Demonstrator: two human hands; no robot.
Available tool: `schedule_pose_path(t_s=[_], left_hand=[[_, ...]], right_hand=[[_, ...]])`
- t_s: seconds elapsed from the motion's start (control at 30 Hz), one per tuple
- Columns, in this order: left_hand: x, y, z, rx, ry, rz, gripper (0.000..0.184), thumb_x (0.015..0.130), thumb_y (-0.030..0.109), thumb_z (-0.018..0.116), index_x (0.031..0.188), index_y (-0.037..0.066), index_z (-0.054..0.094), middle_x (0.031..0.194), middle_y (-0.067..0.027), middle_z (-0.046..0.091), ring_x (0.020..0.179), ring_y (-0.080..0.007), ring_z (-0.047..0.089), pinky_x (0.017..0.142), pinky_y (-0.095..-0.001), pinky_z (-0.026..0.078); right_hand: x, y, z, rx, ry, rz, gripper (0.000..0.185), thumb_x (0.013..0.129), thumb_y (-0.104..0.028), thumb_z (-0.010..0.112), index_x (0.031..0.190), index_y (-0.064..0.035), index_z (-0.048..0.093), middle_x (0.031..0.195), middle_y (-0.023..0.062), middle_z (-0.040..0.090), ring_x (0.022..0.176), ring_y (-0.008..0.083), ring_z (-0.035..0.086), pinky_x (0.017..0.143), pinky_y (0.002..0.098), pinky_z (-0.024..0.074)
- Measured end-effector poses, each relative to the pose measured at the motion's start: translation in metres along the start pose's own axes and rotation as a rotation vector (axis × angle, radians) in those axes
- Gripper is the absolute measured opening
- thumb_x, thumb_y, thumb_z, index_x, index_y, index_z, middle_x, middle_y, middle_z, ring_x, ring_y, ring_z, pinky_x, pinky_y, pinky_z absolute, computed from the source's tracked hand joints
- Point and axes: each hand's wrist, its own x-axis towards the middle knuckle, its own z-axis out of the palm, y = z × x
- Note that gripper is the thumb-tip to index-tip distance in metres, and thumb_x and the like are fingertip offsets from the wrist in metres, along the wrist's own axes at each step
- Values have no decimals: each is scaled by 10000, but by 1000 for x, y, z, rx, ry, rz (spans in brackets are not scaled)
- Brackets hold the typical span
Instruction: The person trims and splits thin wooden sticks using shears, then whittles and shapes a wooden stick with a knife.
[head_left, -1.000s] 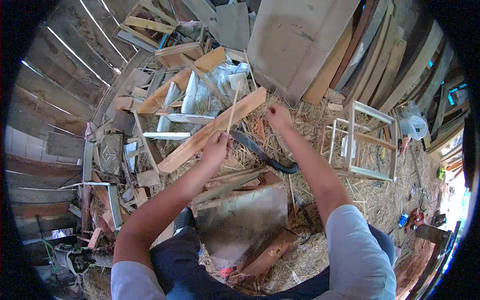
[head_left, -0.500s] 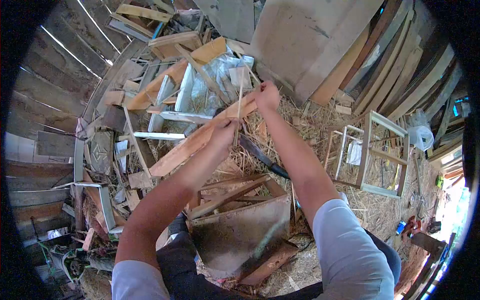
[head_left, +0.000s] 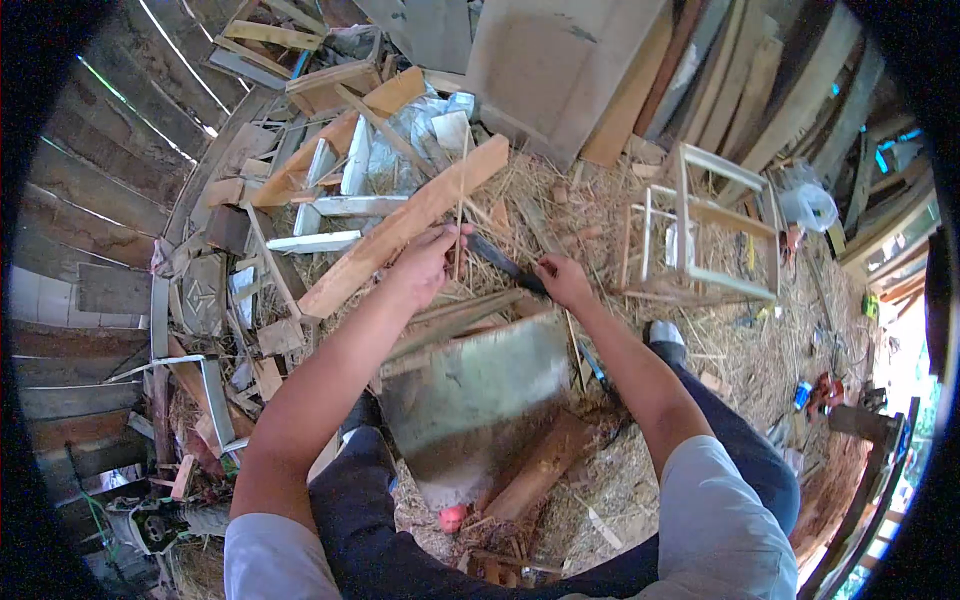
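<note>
My left hand (head_left: 432, 265) is closed around a thin wooden strip (head_left: 461, 190), which stands nearly upright across a long, pale wooden board (head_left: 400, 230). A dark-bladed machete (head_left: 500, 262) slants from beside my left fingers down to the right. My right hand (head_left: 566, 281) is at the black handle end of the machete, fingers curled against it; the palm side is hidden. Just below both hands is a box-like wooden piece (head_left: 480, 400) with a broad, worn panel, between my legs.
A slender wooden frame (head_left: 730, 212) stands on the straw-covered floor at right. White-painted wood pieces (head_left: 365, 206) and scrap timber lie at upper left. Large panels (head_left: 560, 70) and planks (head_left: 735, 90) lean at the back. A red object (head_left: 453, 517) lies near my feet.
My right hand has left the upper end of the strip and come down to the machete handle. My left hand keeps the strip. The view has shifted, so the scene sits higher and further left.
</note>
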Motion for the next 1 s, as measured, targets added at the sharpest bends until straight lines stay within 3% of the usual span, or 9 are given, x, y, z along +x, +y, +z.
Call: schedule_pose_path(t_s=[0.13,0.2,0.23,0.33,0.53,0.6,0.67,0.83,1.0], left_hand=[[-42,-11,9,85,-43,20,290,1071,309,566,1222,87,675,968,19,604,836,-125,587,724,-313,518],[-71,-11,17,176,-35,-13,290,1070,312,565,1203,84,686,939,23,614,812,-124,583,717,-312,514],[-85,-13,21,171,-51,-3,236,1076,288,562,1144,112,704,821,33,595,710,-103,543,636,-295,463],[-134,-11,42,213,85,-102,211,1070,268,570,1120,113,705,834,28,603,719,-114,543,633,-304,464],[-296,17,115,87,43,-137,194,1064,269,575,1136,115,669,932,25,609,816,-135,565,730,-324,489],[-340,13,144,62,36,-143,203,1066,276,569,1157,116,653,947,29,601,838,-138,575,770,-340,504],[-372,3,167,-79,126,-165,207,1070,288,563,1169,123,638,946,26,601,847,-144,580,785,-359,512],[-361,-64,145,-194,29,-204,225,1056,309,592,1183,131,646,972,27,608,884,-149,586,803,-356,514],[-355,-100,134,-128,191,-344,230,1036,307,629,1180,139,690,970,29,623,852,-161,594,803,-361,510]], right_hand=[[-44,12,-3,-12,4,-63,250,917,-273,705,1076,-80,711,930,204,723,884,410,695,803,489,550],[-70,2,-8,44,34,55,263,911,-260,705,1101,-78,710,948,216,723,899,412,698,820,491,547],[-85,-6,-12,58,78,127,263,913,-242,713,1116,-76,707,958,196,734,897,384,707,814,461,553],[-126,-4,-24,-6,193,176,265,908,-227,715,1128,-79,706,955,177,744,881,351,717,797,432,560],[-208,5,-71,131,114,291,294,890,-276,700,1103,-76,727,941,173,743,885,342,724,800,435,566],[-230,41,-59,35,153,272,289,877,-267,716,1088,-70,726,930,175,743,877,346,723,805,431,567],[-253,45,-62,-14,93,427,270,867,-249,718,1053,-52,718,913,188,737,883,362,720,806,440,566],[-289,59,-50,-103,2,433,208,860,-235,726,988,-72,718,926,188,724,893,402,702,796,477,564],[-300,72,-32,-309,67,249,136,854,-180,713,969,-113,741,962,176,688,919,394,692,781,489,569]])
